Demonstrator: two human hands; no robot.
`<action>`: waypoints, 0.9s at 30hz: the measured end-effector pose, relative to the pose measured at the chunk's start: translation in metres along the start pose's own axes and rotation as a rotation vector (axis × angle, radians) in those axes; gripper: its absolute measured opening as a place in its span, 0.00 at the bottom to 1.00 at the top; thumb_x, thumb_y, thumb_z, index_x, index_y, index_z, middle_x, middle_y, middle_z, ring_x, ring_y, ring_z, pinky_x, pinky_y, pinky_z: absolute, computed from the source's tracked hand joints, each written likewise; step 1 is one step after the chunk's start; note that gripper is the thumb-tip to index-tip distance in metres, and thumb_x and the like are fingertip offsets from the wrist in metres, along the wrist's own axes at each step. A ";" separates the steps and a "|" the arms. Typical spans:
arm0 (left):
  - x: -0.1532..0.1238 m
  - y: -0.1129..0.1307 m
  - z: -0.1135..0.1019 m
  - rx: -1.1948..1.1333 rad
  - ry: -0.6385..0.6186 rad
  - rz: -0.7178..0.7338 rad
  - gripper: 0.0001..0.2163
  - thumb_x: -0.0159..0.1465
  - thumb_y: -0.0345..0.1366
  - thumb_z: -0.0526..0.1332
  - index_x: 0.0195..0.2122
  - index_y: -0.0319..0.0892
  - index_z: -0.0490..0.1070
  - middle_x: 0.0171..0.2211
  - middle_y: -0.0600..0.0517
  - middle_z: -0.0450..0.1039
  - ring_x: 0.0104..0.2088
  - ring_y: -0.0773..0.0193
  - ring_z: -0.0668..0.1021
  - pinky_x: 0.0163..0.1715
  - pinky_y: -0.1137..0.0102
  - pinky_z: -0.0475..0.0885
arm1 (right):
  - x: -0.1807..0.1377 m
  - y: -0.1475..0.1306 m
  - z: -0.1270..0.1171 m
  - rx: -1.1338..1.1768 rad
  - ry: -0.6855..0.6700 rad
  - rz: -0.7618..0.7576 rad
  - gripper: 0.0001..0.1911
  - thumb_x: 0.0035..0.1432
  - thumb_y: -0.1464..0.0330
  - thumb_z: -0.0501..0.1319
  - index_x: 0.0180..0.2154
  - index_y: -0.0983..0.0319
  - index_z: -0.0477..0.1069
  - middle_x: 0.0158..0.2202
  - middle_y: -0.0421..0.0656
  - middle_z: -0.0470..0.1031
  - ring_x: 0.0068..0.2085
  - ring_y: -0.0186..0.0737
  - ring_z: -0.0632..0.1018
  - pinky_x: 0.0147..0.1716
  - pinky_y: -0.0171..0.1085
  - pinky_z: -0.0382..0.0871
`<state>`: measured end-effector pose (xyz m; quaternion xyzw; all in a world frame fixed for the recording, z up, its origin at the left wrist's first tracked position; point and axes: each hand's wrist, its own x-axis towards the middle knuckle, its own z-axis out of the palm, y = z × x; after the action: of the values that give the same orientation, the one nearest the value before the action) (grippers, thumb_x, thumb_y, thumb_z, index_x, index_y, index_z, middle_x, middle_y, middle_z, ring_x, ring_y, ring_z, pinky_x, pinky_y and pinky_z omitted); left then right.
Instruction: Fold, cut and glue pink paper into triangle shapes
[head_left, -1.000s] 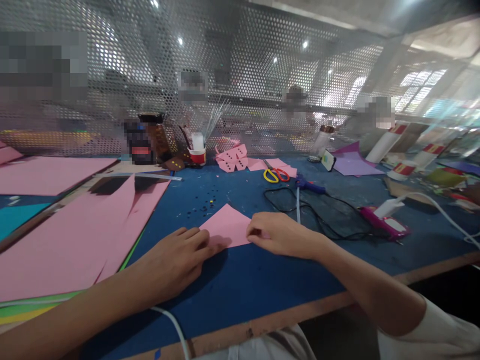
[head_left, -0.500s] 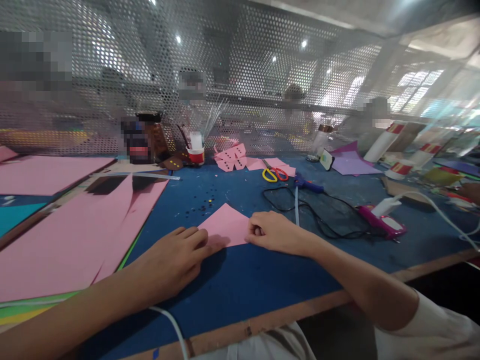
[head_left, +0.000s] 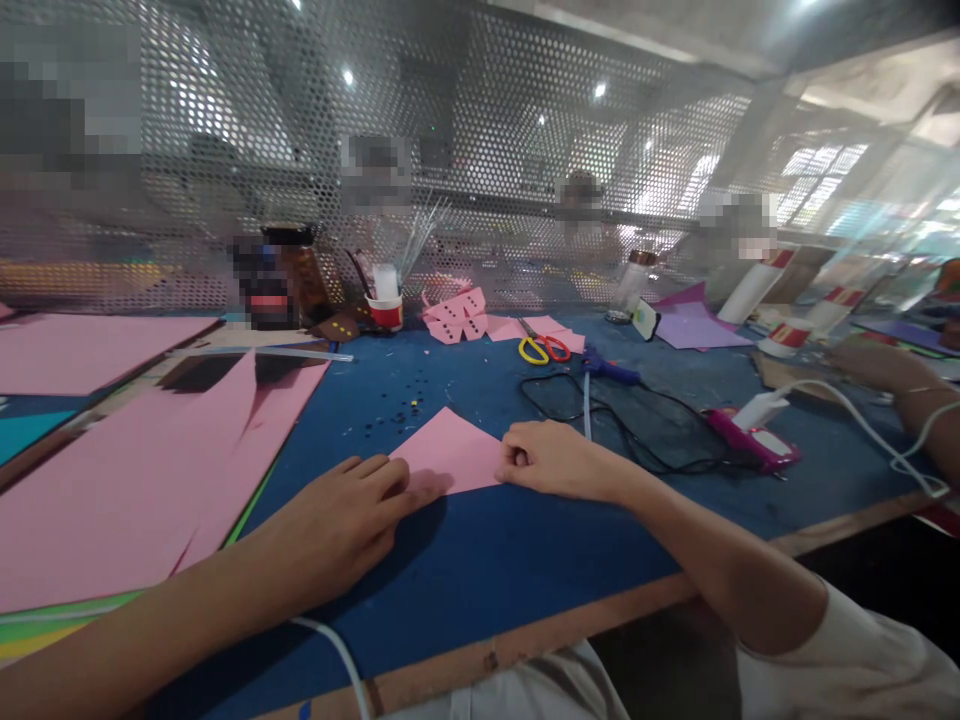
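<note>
A folded sheet of pink paper (head_left: pixel 451 445) lies on the blue tabletop in front of me, its point facing away. My left hand (head_left: pixel 356 510) rests over its left corner, one finger stretched along the near folded edge and the others curled, holding the paper down. At the right corner, my right hand (head_left: pixel 551 458) is closed in a pinch on the paper. Beyond it are scissors (head_left: pixel 541 348) with yellow and red handles, and a blue glue gun (head_left: pixel 611 368) with a clear glue stick (head_left: pixel 587 405).
Large pink sheets (head_left: pixel 150 480) cover the left side. A pink dotted paper piece (head_left: pixel 456 318) and a red-white cup (head_left: pixel 386 312) stand near the perforated screen (head_left: pixel 480 120). A magenta power strip (head_left: pixel 757 445) lies right, near another person's arm (head_left: pixel 892 375).
My left finger still lies along the folded edge and my right hand still pinches the corner. The view shifts slightly, and another person's arm reaches farther in at the right.
</note>
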<state>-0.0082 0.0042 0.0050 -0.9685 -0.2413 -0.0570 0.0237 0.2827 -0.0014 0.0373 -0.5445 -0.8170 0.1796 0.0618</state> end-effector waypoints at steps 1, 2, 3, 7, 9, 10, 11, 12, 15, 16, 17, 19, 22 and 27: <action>0.000 0.000 0.000 -0.003 0.000 0.002 0.34 0.64 0.21 0.53 0.69 0.53 0.53 0.44 0.49 0.70 0.42 0.57 0.74 0.42 0.62 0.66 | 0.000 0.001 -0.001 -0.006 -0.001 -0.001 0.08 0.59 0.64 0.63 0.31 0.61 0.74 0.35 0.41 0.79 0.35 0.38 0.76 0.33 0.34 0.60; 0.000 0.000 0.000 -0.006 -0.001 0.002 0.34 0.64 0.21 0.53 0.69 0.53 0.53 0.44 0.49 0.70 0.42 0.57 0.74 0.43 0.62 0.66 | -0.001 0.002 -0.002 -0.011 -0.002 -0.001 0.08 0.59 0.63 0.63 0.31 0.61 0.74 0.35 0.41 0.79 0.35 0.38 0.76 0.32 0.34 0.60; 0.001 0.000 0.000 -0.008 -0.002 0.002 0.34 0.64 0.21 0.53 0.69 0.53 0.53 0.44 0.49 0.70 0.42 0.57 0.74 0.43 0.62 0.66 | -0.001 0.003 -0.002 -0.016 -0.004 -0.001 0.08 0.59 0.63 0.63 0.31 0.61 0.74 0.35 0.41 0.79 0.35 0.38 0.76 0.32 0.34 0.60; 0.001 0.000 0.000 -0.004 -0.006 -0.002 0.33 0.64 0.21 0.53 0.69 0.53 0.53 0.44 0.49 0.70 0.42 0.57 0.74 0.43 0.62 0.65 | -0.003 0.007 -0.003 -0.026 -0.007 -0.003 0.09 0.60 0.62 0.63 0.32 0.61 0.74 0.35 0.40 0.79 0.34 0.37 0.76 0.32 0.34 0.60; 0.000 0.000 0.001 0.000 -0.011 -0.004 0.33 0.64 0.21 0.53 0.68 0.53 0.54 0.44 0.49 0.70 0.42 0.57 0.74 0.42 0.62 0.65 | -0.004 0.008 -0.003 -0.034 -0.004 -0.011 0.09 0.60 0.62 0.63 0.33 0.61 0.75 0.35 0.41 0.79 0.35 0.37 0.77 0.32 0.34 0.60; 0.000 0.000 0.001 0.000 -0.013 -0.005 0.33 0.64 0.21 0.53 0.68 0.53 0.54 0.44 0.49 0.70 0.42 0.57 0.74 0.42 0.62 0.65 | -0.004 0.009 -0.003 -0.039 -0.003 -0.016 0.09 0.61 0.62 0.63 0.33 0.61 0.75 0.35 0.41 0.79 0.35 0.38 0.77 0.32 0.34 0.60; 0.000 0.000 0.002 -0.001 -0.016 -0.007 0.33 0.64 0.21 0.53 0.68 0.53 0.54 0.44 0.49 0.69 0.42 0.58 0.74 0.43 0.62 0.65 | -0.004 0.010 -0.004 -0.043 -0.004 -0.020 0.09 0.61 0.62 0.63 0.33 0.61 0.75 0.36 0.41 0.80 0.35 0.38 0.77 0.32 0.34 0.60; 0.000 -0.001 0.002 -0.003 -0.017 -0.007 0.32 0.64 0.21 0.53 0.68 0.53 0.54 0.44 0.49 0.69 0.42 0.58 0.74 0.43 0.62 0.66 | -0.005 0.010 -0.004 -0.046 -0.005 -0.021 0.09 0.61 0.62 0.63 0.34 0.61 0.75 0.36 0.41 0.80 0.35 0.38 0.77 0.32 0.34 0.60; -0.001 -0.001 0.001 -0.005 -0.011 -0.004 0.32 0.64 0.22 0.53 0.68 0.53 0.54 0.44 0.49 0.69 0.42 0.58 0.73 0.43 0.62 0.66 | -0.006 0.013 -0.005 -0.054 -0.009 -0.021 0.10 0.61 0.61 0.62 0.34 0.60 0.75 0.35 0.40 0.80 0.35 0.38 0.77 0.32 0.35 0.60; -0.001 -0.001 0.001 -0.007 -0.006 -0.001 0.32 0.64 0.22 0.53 0.68 0.53 0.54 0.44 0.49 0.69 0.42 0.58 0.73 0.42 0.62 0.66 | -0.006 0.014 -0.005 -0.061 -0.009 -0.024 0.10 0.61 0.61 0.62 0.34 0.60 0.75 0.35 0.40 0.80 0.35 0.38 0.77 0.32 0.35 0.59; -0.001 -0.001 0.001 -0.008 -0.001 0.000 0.32 0.64 0.22 0.53 0.68 0.53 0.54 0.44 0.49 0.69 0.42 0.58 0.73 0.43 0.62 0.66 | -0.006 0.015 -0.005 -0.071 -0.008 -0.029 0.09 0.61 0.61 0.62 0.34 0.60 0.75 0.35 0.40 0.80 0.35 0.38 0.77 0.32 0.35 0.59; -0.001 -0.001 0.002 -0.011 0.012 0.005 0.32 0.64 0.22 0.53 0.68 0.53 0.55 0.43 0.49 0.70 0.42 0.58 0.74 0.43 0.62 0.67 | -0.007 0.017 -0.006 -0.102 -0.005 -0.035 0.09 0.61 0.61 0.62 0.34 0.60 0.75 0.36 0.40 0.80 0.35 0.38 0.77 0.32 0.35 0.59; -0.001 -0.002 0.002 -0.018 0.022 0.002 0.31 0.64 0.22 0.53 0.66 0.53 0.58 0.43 0.49 0.70 0.42 0.58 0.74 0.43 0.63 0.67 | -0.008 0.022 -0.008 -0.126 -0.026 -0.016 0.09 0.61 0.62 0.62 0.35 0.60 0.75 0.37 0.40 0.80 0.35 0.39 0.78 0.31 0.35 0.59; -0.001 -0.003 0.003 -0.038 0.003 0.001 0.30 0.65 0.22 0.52 0.66 0.53 0.58 0.44 0.49 0.70 0.43 0.58 0.74 0.45 0.62 0.68 | -0.010 0.029 -0.013 -0.124 -0.060 -0.028 0.09 0.61 0.61 0.62 0.35 0.60 0.75 0.36 0.40 0.80 0.34 0.38 0.77 0.31 0.34 0.59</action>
<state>-0.0099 0.0066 0.0017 -0.9688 -0.2398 -0.0631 0.0059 0.3158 0.0023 0.0400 -0.5304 -0.8354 0.1439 0.0060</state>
